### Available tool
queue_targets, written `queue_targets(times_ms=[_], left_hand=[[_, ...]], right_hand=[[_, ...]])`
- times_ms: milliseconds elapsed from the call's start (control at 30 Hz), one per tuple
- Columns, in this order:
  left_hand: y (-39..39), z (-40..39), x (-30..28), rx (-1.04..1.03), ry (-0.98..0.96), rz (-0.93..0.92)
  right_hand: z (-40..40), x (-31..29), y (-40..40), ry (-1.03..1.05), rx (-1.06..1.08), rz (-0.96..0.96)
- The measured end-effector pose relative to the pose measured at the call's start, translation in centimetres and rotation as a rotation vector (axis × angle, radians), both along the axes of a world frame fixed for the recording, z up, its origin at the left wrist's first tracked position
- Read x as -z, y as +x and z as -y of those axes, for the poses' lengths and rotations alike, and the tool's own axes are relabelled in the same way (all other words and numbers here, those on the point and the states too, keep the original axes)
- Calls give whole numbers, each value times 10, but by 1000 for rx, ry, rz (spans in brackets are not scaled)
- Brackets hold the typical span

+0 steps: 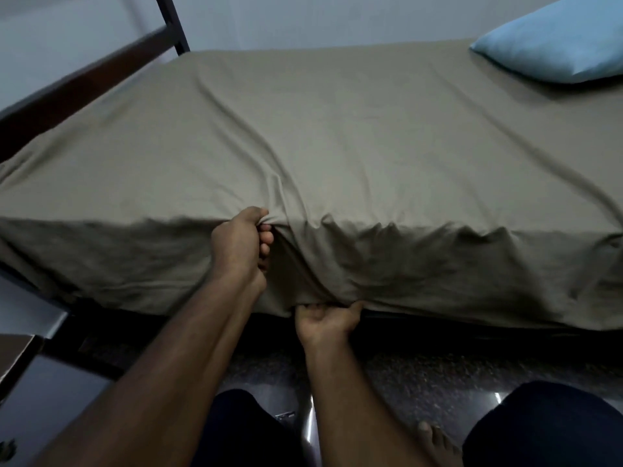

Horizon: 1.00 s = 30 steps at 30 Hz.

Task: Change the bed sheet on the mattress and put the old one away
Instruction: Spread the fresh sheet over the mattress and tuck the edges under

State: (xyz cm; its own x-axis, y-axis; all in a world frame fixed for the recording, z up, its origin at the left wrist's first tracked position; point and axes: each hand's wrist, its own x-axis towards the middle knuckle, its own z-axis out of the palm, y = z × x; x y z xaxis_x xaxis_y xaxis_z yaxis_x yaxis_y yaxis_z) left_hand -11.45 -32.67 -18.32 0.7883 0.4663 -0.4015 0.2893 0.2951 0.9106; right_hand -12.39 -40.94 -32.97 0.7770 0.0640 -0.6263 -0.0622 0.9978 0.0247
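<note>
Gripping: my left hand [241, 244] bunches the sheet [320, 146] at the mattress's near top edge; my right hand [325, 320] clutches its hem below, at the bottom edge.
Sheet: spread over the mattress, long axis running left to right.
Nearer hand: right, directly under the hem.
Pillow [556, 42]: far right end.
Writing: none readable.

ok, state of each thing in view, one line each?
bed sheet: spread over mattress, wrinkled, bunched at near edge
left hand: grips sheet at top edge
right hand: grips sheet's bottom hem
pillow: lying flat at far right corner
</note>
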Motion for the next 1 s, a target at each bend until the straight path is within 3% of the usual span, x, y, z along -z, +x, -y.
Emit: queue_targets(times_ms=[200,333,500,800,1000], left_hand=[[-12,-7,18,90,44,-4],[-23,-32,21,237,6,-77],[-34,-87,22,-59,-107,-33],[-9,-102,12,-30,-65,-67],[0,-89,2,-243,34,100]], right_hand=[[-9,4,-57,-269,-269,-174],[-28,-1,-59,-252,-348,-158],[-46,-2,-50,-220,-313,-131],[-55,0,-38,-160,-271,-145],[-51,3,-19,32,-229,-146]])
